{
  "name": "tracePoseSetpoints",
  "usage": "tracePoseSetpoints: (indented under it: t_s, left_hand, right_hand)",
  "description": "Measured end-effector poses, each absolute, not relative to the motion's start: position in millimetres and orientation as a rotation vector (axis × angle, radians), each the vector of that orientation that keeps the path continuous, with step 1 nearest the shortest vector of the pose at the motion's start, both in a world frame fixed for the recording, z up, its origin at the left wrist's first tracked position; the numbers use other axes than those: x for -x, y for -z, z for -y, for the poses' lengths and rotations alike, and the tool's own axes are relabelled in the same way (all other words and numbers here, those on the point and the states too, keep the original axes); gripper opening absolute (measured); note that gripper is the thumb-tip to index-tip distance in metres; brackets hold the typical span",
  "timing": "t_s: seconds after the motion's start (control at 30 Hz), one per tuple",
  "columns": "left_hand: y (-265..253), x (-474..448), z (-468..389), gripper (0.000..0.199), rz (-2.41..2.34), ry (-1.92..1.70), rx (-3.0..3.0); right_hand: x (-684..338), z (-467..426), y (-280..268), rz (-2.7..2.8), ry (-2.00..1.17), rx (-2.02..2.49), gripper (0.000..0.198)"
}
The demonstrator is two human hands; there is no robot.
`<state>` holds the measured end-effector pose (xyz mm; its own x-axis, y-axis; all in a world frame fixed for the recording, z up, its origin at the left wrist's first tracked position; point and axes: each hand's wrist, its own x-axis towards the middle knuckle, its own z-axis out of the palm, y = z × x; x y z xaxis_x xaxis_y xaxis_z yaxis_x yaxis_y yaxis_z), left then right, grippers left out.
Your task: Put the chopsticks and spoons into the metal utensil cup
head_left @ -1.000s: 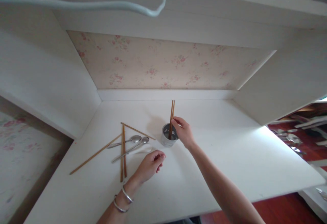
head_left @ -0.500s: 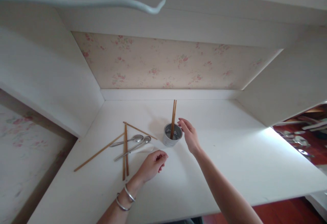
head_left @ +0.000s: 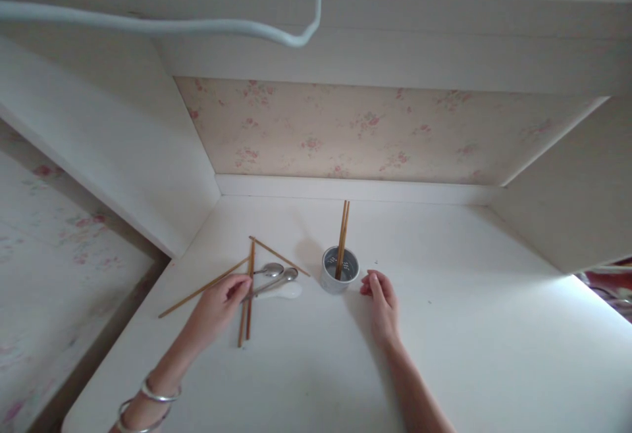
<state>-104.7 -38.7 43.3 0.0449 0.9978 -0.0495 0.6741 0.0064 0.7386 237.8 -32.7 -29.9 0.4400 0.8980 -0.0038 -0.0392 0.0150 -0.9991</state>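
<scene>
My left hand is over the pile of utensils, fingers pinched at the handle of a metal spoon and the wooden chopsticks; what they grip is hidden. Another metal spoon lies just behind, and a white spoon in front. More chopsticks slant outward, one left and one right. A grey utensil holder with holes in its bottom stands upright, two chopsticks leaning inside. To its right, apart from it, my right hand has loosely curled fingers with nothing in them.
The white tabletop is bounded by a flowered back panel and white side panels. A pale curved tube crosses overhead beneath a shelf.
My left hand has moved left and away from me, onto the utensils. My right hand has drawn back from the holder's rim and its fingers have curled. The camera view has shifted.
</scene>
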Motion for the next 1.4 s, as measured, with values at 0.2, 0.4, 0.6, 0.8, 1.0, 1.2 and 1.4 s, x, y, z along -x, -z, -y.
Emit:
tracePoseSetpoints:
  t_s: [0.2,0.4,0.6,0.8,1.0,1.2,1.4]
  left_hand:
    - [-23,178,18,0.035,-1.972,-0.421,-2.125]
    - [-5,194,9,0.034,-1.934,-0.288,-2.068]
    - [-9,201,3,0.031,-1.944,-0.238,-2.024]
    - [-20,219,13,0.033,-2.019,-0.214,-2.070]
    - [-50,196,16,0.038,-2.103,-0.561,-1.919]
    - [-100,100,12,0.041,-1.712,-0.901,-1.690]
    - [-133,10,-7,0.036,-1.214,-1.200,-1.507]
  right_hand:
    - [-236,30,28,0.913,-0.903,1.384,0.033]
    - [-236,30,26,0.923,-0.915,1.379,0.033]
    - [-235,30,25,0.913,-0.902,1.396,0.037]
    - [-235,31,24,0.944,-0.908,1.392,0.034]
    - [-233,31,25,0.951,-0.895,1.407,0.034]
    - [-234,31,25,0.965,-0.891,1.414,0.032]
    - [-236,32,25,0.943,-0.907,1.407,0.033]
